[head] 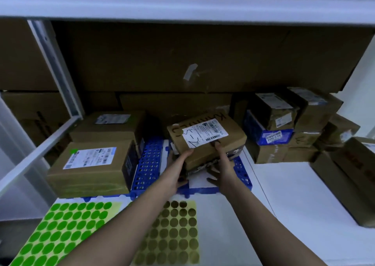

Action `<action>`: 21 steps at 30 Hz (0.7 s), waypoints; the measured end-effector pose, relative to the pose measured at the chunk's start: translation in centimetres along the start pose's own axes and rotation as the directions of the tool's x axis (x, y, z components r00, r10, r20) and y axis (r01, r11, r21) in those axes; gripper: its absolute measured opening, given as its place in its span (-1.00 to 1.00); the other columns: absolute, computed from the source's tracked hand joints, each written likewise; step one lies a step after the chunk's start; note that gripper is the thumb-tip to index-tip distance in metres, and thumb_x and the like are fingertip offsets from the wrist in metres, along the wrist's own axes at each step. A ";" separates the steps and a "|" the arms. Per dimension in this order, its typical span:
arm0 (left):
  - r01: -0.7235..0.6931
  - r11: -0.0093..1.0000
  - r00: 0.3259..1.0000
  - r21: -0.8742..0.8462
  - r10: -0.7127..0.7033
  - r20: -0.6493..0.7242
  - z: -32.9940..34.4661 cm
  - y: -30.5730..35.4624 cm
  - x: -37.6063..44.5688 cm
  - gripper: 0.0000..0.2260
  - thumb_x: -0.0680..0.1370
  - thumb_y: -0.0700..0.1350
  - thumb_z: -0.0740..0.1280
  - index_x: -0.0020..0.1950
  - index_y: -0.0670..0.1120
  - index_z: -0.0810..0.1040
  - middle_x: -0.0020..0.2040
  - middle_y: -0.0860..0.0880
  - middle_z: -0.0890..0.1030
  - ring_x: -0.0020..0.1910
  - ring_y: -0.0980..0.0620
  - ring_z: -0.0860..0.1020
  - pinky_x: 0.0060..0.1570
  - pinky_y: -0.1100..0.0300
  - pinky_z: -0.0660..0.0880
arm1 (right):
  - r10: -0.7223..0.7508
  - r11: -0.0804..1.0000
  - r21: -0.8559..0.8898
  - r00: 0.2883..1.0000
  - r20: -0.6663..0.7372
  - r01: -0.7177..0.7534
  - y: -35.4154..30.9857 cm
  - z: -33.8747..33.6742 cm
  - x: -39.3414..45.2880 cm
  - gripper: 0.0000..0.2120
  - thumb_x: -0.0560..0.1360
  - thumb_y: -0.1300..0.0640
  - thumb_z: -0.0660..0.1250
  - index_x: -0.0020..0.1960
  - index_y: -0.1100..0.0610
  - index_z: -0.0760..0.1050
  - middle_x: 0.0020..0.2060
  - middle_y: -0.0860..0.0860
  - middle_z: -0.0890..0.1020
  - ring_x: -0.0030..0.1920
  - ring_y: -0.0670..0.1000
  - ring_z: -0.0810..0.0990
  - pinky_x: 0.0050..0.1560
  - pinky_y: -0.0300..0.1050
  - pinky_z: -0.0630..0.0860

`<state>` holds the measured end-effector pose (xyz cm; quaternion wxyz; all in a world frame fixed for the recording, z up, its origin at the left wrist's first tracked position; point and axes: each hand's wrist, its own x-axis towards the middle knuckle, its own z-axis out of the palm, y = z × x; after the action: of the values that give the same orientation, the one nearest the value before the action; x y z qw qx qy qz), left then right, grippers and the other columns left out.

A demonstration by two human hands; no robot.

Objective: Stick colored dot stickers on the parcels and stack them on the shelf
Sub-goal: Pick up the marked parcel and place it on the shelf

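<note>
Above the blue perforated pallet (149, 164) we grip the tilted brown parcel (207, 138) with left hand (178, 169) and right hand (222, 167) curled around its near edge, probably steadying it for placement, the green (60, 231) and olive dot sheets (174, 231) lying within reach.

Two bare arms show. No sleeves cover them. The left hand (176, 172) and the right hand (222, 167) wear no gloves, rings or watch.
</note>
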<state>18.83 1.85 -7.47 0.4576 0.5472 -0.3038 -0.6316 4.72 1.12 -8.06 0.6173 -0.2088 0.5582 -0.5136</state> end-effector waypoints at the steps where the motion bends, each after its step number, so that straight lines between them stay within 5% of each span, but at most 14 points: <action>1: 0.003 0.999 1.000 0.032 -0.003 0.003 -0.4 0.7 0.3 -0.45 0.42 0.17 0.40 0.35 0.18 0.29 0.09 0.01 0.48 0.11 -0.06 0.45 0.21 -0.12 0.43 | -0.015 1.000 0.017 1.000 -0.017 0.015 -0.6 -0.3 0.4 -0.06 0.38 -0.30 0.37 0.53 -0.01 -0.06 0.39 0.15 0.38 0.31 0.22 0.43 0.31 0.27 0.36; 6: 0.073 0.987 0.996 0.141 -0.066 -0.052 -2.3 3.6 2.1 -0.47 0.38 0.27 0.37 0.26 0.08 0.38 0.13 -0.09 0.49 0.13 -0.10 0.46 0.16 -0.06 0.45 | -0.018 0.999 0.028 0.997 -0.075 0.020 -4.1 -1.7 1.9 -0.22 0.45 -0.28 0.30 0.51 0.01 0.06 0.24 0.18 0.44 0.14 0.22 0.46 0.09 0.20 0.48; 9: 0.086 0.984 0.994 0.157 -0.075 -0.077 -2.2 4.2 3.0 -0.46 0.40 0.27 0.36 0.27 0.03 0.38 0.07 -0.10 0.51 0.08 -0.07 0.46 0.18 -0.06 0.42 | -0.008 0.999 -0.052 1.000 -0.006 0.008 -4.7 -1.7 2.7 -0.44 0.52 -0.20 0.24 0.39 0.06 0.25 -0.06 0.10 0.49 0.02 0.16 0.45 0.13 0.17 0.46; 13: 0.047 0.994 0.993 0.098 -0.036 -0.111 -1.5 4.3 3.9 -0.29 0.31 0.30 0.39 0.32 -0.04 0.31 0.13 -0.14 0.52 0.09 -0.08 0.49 0.08 0.03 0.44 | -0.006 0.990 -0.143 1.000 -0.019 0.003 -4.8 -0.9 3.8 -0.48 0.55 -0.19 0.20 0.38 0.10 0.29 -0.16 0.06 0.48 -0.03 0.12 0.46 0.13 0.10 0.42; 18: 0.041 0.992 0.994 0.119 -0.029 -0.103 -2.1 3.3 8.3 -0.12 0.13 0.42 0.40 0.33 0.01 0.41 0.14 -0.11 0.58 0.14 -0.08 0.53 0.26 -0.04 0.42 | -0.018 0.979 -0.202 0.999 -0.030 0.012 -5.2 -0.5 5.6 -0.60 0.58 -0.18 0.14 0.26 0.08 0.28 -0.08 0.08 0.47 0.04 0.11 0.43 0.08 0.03 0.40; 21: 0.035 0.991 0.996 0.129 -0.023 -0.089 -1.3 4.8 5.8 -0.44 0.44 0.30 0.28 0.27 -0.06 0.44 0.10 -0.09 0.56 0.11 -0.04 0.50 0.25 0.08 0.36 | -0.036 0.960 -0.278 0.998 -0.042 0.023 -5.2 -0.4 7.2 -0.47 0.56 -0.25 0.14 0.37 0.08 0.25 0.19 0.15 0.44 0.17 0.18 0.44 0.02 0.05 0.44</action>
<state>21.33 -5.23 -5.88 0.4244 0.6074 -0.3163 -0.5924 1.19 -6.94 -7.28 0.5610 -0.2892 0.6358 -0.4443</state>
